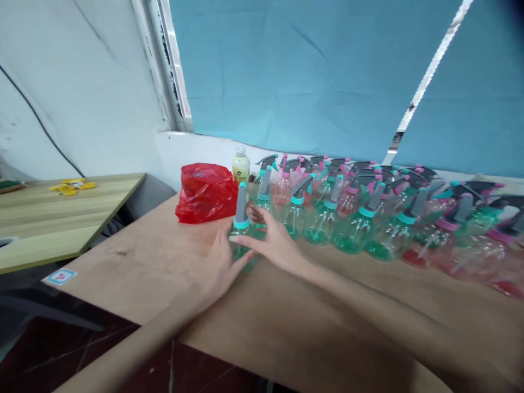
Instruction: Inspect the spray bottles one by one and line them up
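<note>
A clear green spray bottle (241, 222) with a grey and turquoise spray head stands upright at the left end of a row of similar bottles. My left hand (221, 256) wraps round its lower left side, thumb in front and most fingers hidden behind. From the right, my right hand (278, 240) holds the same bottle just under the turquoise collar; its thumb crosses the front and its bent fingers reach behind. Close behind stands another green spray bottle (264, 201). To the right, a spray bottle with a turquoise collar (297, 215) is nearest my right hand.
Several green and pink spray bottles (356, 232) crowd the right back of the wooden table (155, 267). A red plastic bag (207, 194) and a pale drink bottle (240, 166) are behind the hands. At left, a second table (49, 218) bears yellow items (72, 186).
</note>
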`<state>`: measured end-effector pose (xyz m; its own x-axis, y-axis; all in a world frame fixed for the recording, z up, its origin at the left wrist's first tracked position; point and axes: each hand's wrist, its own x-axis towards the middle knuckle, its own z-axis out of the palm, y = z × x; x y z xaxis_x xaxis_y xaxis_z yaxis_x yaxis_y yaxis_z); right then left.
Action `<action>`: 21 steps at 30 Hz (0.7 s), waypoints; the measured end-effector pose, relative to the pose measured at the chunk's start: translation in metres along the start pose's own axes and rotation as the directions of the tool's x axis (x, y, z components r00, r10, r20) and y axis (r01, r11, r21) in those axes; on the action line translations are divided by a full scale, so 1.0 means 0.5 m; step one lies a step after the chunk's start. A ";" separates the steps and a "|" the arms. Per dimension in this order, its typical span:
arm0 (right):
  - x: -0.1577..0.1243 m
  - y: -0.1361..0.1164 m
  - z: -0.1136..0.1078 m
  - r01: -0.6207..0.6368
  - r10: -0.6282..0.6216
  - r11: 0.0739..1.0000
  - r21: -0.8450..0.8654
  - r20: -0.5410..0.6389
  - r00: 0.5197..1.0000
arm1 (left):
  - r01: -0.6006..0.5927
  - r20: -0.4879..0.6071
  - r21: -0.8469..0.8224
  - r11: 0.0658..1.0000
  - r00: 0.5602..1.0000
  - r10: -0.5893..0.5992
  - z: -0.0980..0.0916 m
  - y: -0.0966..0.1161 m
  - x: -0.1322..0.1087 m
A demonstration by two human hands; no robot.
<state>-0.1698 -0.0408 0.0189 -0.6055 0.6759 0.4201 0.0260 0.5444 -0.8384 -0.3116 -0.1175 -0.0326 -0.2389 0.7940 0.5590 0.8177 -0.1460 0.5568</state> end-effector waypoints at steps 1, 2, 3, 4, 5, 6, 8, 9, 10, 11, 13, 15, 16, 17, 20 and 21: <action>-0.010 -0.006 -0.006 0.000 0.000 1.000 0.004 -0.010 1.000 | 0.011 0.030 0.009 1.000 0.999 -0.012 0.006 0.019 -0.017; -0.020 -0.013 -0.013 -0.003 0.003 1.000 0.009 -0.022 1.000 | 0.011 0.078 0.007 1.000 0.997 -0.011 0.013 0.038 -0.032; -0.030 -0.018 -0.022 -0.010 0.011 1.000 0.016 -0.037 0.999 | -0.011 0.120 0.000 1.000 0.993 0.011 0.020 0.056 -0.045; -0.040 -0.023 -0.031 -0.023 0.024 1.000 0.019 -0.057 0.998 | -0.030 0.163 -0.003 1.000 0.986 0.030 0.028 0.073 -0.056; -0.049 -0.027 -0.042 -0.041 0.042 0.999 0.018 -0.086 0.995 | -0.028 0.157 -0.001 1.000 0.987 0.028 0.036 0.090 -0.064; -0.059 -0.028 -0.054 -0.059 0.060 0.998 0.013 -0.114 0.992 | -0.027 0.165 -0.002 1.000 0.986 0.027 0.045 0.106 -0.069; -0.076 -0.025 -0.081 -0.078 0.078 0.997 0.001 -0.166 0.983 | -0.034 0.195 -0.019 0.999 0.980 0.037 0.065 0.138 -0.073; -0.084 -0.021 -0.095 -0.079 0.077 0.997 -0.003 -0.187 0.979 | -0.048 0.215 -0.031 0.998 0.975 0.054 0.076 0.153 -0.073; -0.092 -0.015 -0.110 -0.076 0.073 0.997 -0.006 -0.204 0.976 | -0.060 0.230 -0.039 0.997 0.971 0.067 0.088 0.168 -0.072; -0.100 -0.008 -0.126 -0.066 0.063 0.998 -0.005 -0.222 0.973 | -0.065 0.238 -0.044 0.997 0.968 0.074 0.100 0.182 -0.071; -0.116 0.007 -0.158 -0.034 0.035 0.999 0.009 -0.273 0.961 | -0.082 0.255 -0.058 0.995 0.962 0.095 0.128 0.210 -0.066; -0.133 0.021 -0.192 -0.007 0.017 0.999 0.032 -0.315 0.949 | -0.120 0.273 -0.091 0.989 0.952 0.141 0.158 0.238 -0.062; -0.141 0.027 -0.210 -0.001 0.014 0.999 0.040 -0.331 0.944 | -0.142 0.282 -0.114 0.983 0.944 0.169 0.174 0.252 -0.060; -0.149 0.032 -0.228 0.001 0.014 0.999 0.042 -0.341 0.940 | -0.160 0.284 -0.136 0.978 0.939 0.193 0.190 0.266 -0.058; -0.173 0.047 -0.287 -0.009 0.018 1.000 0.026 -0.373 0.928 | -0.199 0.299 -0.193 0.961 0.921 0.251 0.236 0.301 -0.053; -0.180 0.051 -0.307 -0.014 0.019 1.000 0.017 -0.379 0.925 | -0.212 0.309 -0.213 0.954 0.911 0.272 0.250 0.309 -0.051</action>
<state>0.0077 -0.0115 0.0128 -0.2579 0.8242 0.5041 0.0212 0.5264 -0.8499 -0.1137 -0.0864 -0.0379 0.1663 0.8665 0.4706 0.7190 -0.4332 0.5435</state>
